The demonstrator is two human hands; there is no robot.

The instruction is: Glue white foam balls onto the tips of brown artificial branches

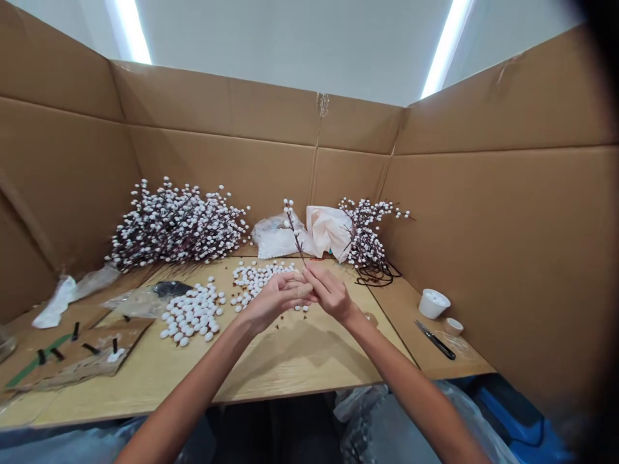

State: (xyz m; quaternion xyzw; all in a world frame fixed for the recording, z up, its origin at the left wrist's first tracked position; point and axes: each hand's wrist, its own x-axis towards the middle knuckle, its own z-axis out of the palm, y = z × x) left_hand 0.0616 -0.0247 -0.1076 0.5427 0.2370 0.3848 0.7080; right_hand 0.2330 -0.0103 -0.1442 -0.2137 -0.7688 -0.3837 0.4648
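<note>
My right hand (pixel 331 296) is closed in a pinch, its fingertips on the lower end of a budded twig (pixel 294 232) that stands up and tilts away from me, its white buds above my knuckles. My left hand (pixel 276 299) is curled shut and pressed against the right fingers, near the middle of the tabletop (pixel 300 367); I cannot tell whether it grips the twig too. Just beyond my left hand lie loose white buds (pixel 256 278), with a bigger heap (pixel 192 314) further left. Behind them, along the far edge, a large pile of budded branches (pixel 176 225) rests at the left, and a smaller bunch (pixel 367 235) sits at the right, beside a coil of dark wire (pixel 378 276). Between those piles are a plastic bag (pixel 275 235) of white buds and a crumpled pale pink sheet (pixel 329 232). Toward the right edge, a white cup (pixel 434 303) and a small cup (pixel 453 326) stand near a dark-handled knife (pixel 436 341). At the left edge lies a piece of cardboard (pixel 77 357) with dark strips on it. Cardboard walls (pixel 483 219) surround the tabletop on three sides.
</note>
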